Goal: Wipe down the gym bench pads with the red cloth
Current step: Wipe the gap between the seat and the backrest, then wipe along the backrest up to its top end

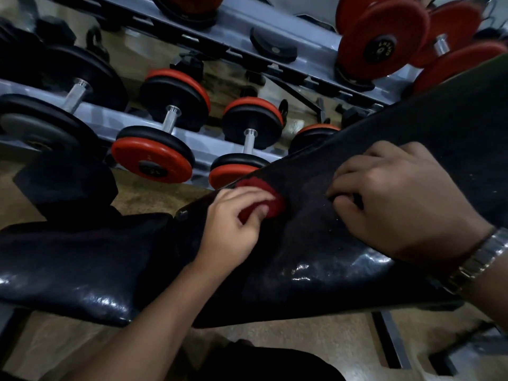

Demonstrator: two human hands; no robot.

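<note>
Your left hand (231,224) fingers (248,209) clench the red cloth (264,198) against the back pad (316,243), while your right hand (395,199) fingers (347,188) curl empty, tips touching it.

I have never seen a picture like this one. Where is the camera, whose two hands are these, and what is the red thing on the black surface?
There is one picture, taken by a camera worn on a person's head, looking forward and down. Both hands are that person's own. The left hand grips a crumpled red cloth and presses it on the slanted black padded back of a gym bench. The right hand, with a metal wristwatch, rests on the same pad with curled fingers, holding nothing I can see. The flat black seat pad lies to the left. Behind stands a grey rack of black and red dumbbells.
</note>
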